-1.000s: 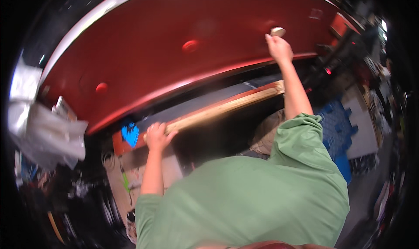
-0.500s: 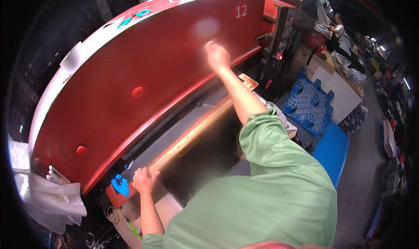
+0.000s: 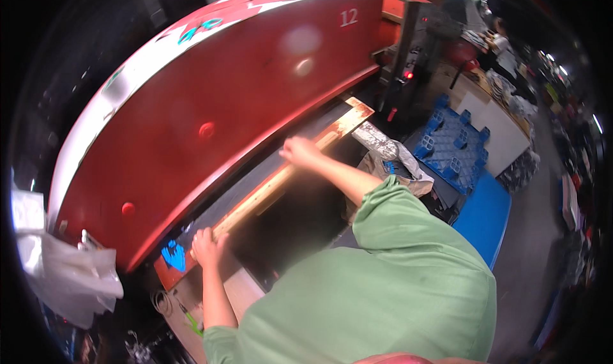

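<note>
A long pale wooden rail [image 3: 260,198] runs along the front edge of a large red machine [image 3: 255,89]. My left hand [image 3: 207,249] is at the rail's near-left end, its fingers bent over the wood and the thumb apart. Over the rail's middle hovers my right hand [image 3: 301,152], fingers curled in and nothing visible in them. Beyond it, on the machine's red face, a pale round button [image 3: 303,67] shows. Two red round buttons, one mid-face [image 3: 206,129] and one lower left [image 3: 128,209], sit further left.
A blue glove [image 3: 174,255] lies left of my left hand. Teal-handled scissors [image 3: 199,29] rest on the machine's top. To the right are a blue plastic pallet [image 3: 452,147], a blue sheet [image 3: 483,217] and crumpled wrapping [image 3: 399,153]. Clear plastic sheeting [image 3: 70,274] hangs at left.
My right hand has left the pale button and come down and toward me over the wooden rail. My left hand stays at the rail's end. The view has shifted slightly.
</note>
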A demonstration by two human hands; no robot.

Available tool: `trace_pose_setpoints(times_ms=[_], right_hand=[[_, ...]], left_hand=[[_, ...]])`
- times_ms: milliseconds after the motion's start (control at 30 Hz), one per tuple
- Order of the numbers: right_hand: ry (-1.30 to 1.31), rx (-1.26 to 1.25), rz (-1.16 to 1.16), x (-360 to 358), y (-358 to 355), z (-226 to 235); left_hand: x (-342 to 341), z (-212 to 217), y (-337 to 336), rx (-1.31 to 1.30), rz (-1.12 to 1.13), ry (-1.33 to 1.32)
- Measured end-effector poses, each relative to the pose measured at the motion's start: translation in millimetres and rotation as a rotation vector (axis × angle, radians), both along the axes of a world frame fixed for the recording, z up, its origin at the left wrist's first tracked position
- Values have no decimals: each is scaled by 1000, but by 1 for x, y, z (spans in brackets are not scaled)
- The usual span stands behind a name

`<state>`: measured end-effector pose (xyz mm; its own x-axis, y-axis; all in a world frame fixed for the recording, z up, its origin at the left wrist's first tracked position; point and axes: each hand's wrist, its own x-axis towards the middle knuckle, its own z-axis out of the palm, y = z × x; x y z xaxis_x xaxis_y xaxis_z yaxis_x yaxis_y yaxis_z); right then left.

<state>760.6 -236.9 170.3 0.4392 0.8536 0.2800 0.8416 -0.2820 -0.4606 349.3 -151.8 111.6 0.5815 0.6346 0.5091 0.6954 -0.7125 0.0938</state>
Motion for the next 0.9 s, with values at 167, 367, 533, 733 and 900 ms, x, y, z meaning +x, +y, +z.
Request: trace_pose_setpoints(times_ms=[167,367,533,733,900], right_hand=[[-292,166,156,-152,29,-87],[-328,72,101,-261,35,-127],[-306,158,131,-364,99,-76],[-223,-421,265,-385,122,-97],[1,-29,393,-463,157,-96]], left_hand=[[-120,-32,11,-45,134,-35],[-222,-65,36,-76,114,-94],[-330,-16,103,-162,162,-112],[-352,-57,112,-484,158,-37],[-368,-87,95,-38,109,-280]])
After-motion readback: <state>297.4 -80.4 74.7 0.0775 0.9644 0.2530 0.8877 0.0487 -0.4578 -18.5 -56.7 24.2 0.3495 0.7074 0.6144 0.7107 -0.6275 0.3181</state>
